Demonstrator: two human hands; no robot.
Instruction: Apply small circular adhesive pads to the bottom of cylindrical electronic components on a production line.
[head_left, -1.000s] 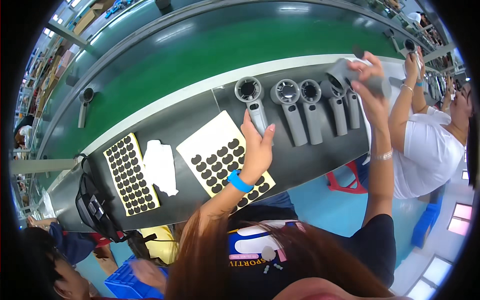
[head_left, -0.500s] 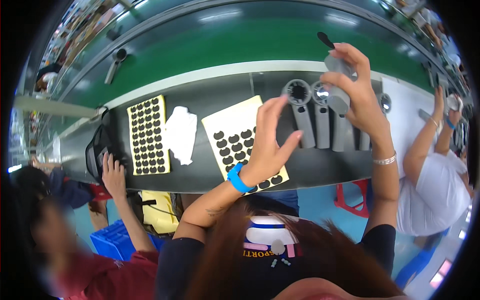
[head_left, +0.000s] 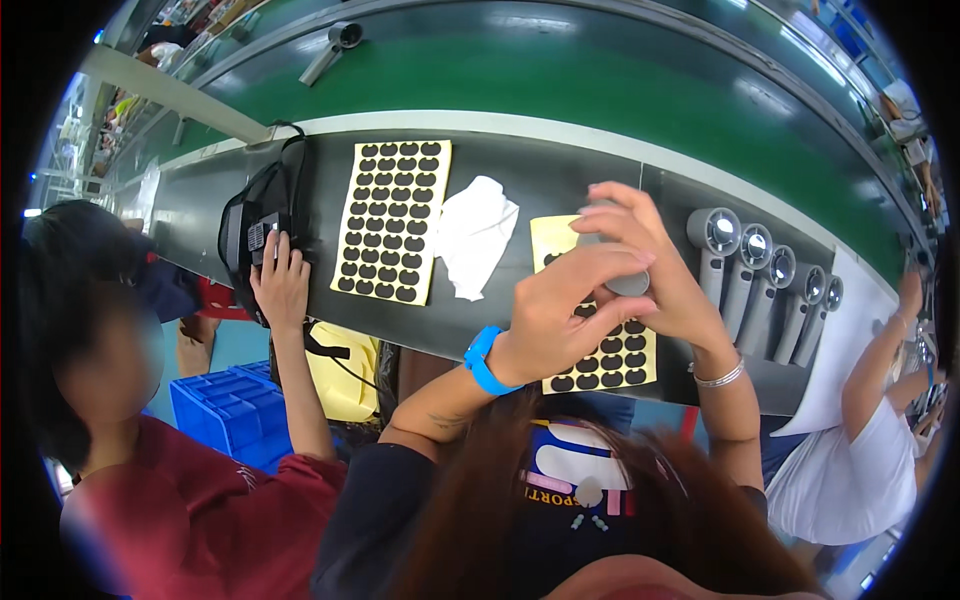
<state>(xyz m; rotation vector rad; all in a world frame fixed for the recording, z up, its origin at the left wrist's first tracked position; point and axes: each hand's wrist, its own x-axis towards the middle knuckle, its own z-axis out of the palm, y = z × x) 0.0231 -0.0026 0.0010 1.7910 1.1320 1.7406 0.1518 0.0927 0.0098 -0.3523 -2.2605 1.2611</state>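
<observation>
A small grey round cap [head_left: 628, 284] sits between my two hands, held above the sticker sheet. My left hand [head_left: 570, 312], with a blue band at the wrist, closes its thumb and fingertips around the cap. My right hand [head_left: 672, 285] comes in from the other side, its fingers curled and partly blurred over the cap. Part of the cap is hidden by the fingers. Below them lies a yellow sheet [head_left: 553, 237] with rows of black rounded stickers, largely covered by my hands.
Several grey handheld fans [head_left: 719, 232] lie in a row at right, beside a white sheet [head_left: 850, 320]. Left of me are another full sticker sheet [head_left: 392, 225], a crumpled white cloth [head_left: 478, 235] and a black bag [head_left: 237, 250] touched by a neighbour's hand. Another fan [head_left: 330, 52] lies on the green belt.
My right hand has come from above the fans to meet my left hand over the sticker sheet, bringing the grey cap. The view has swung left.
</observation>
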